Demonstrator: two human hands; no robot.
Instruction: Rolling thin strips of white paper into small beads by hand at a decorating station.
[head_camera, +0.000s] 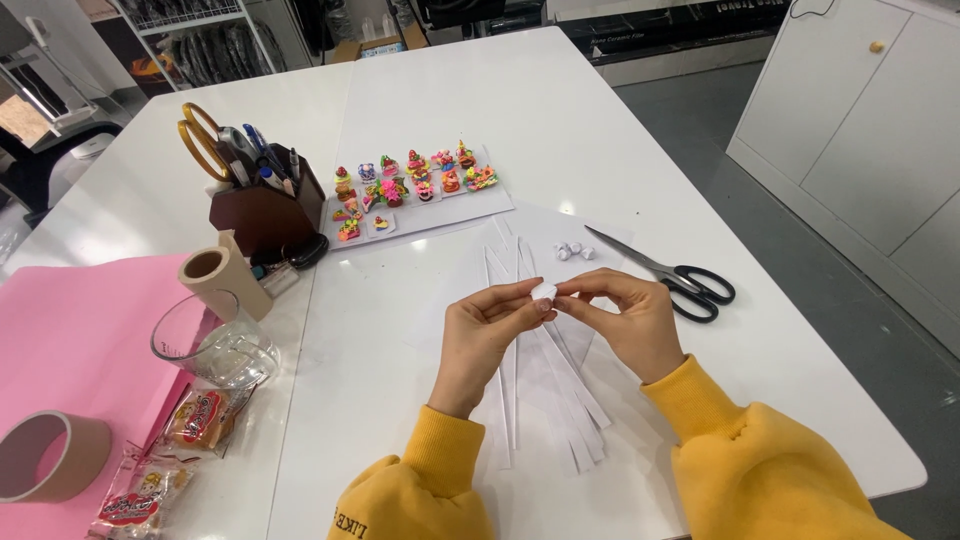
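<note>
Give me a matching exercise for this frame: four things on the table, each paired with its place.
Things:
1. scissors
2. glass cup
3. paper strips
4. pen holder

Places:
A. under the hands
B. right of the hands
C. far left, beside the tray of colourful figures
D. on the pink sheet's edge

Pairs: 1-B, 2-D, 3-A, 4-C

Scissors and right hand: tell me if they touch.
Apart. The head view shows bare white table between the black-handled scissors and the right hand, which pinches a small paper roll with the left hand.
</note>
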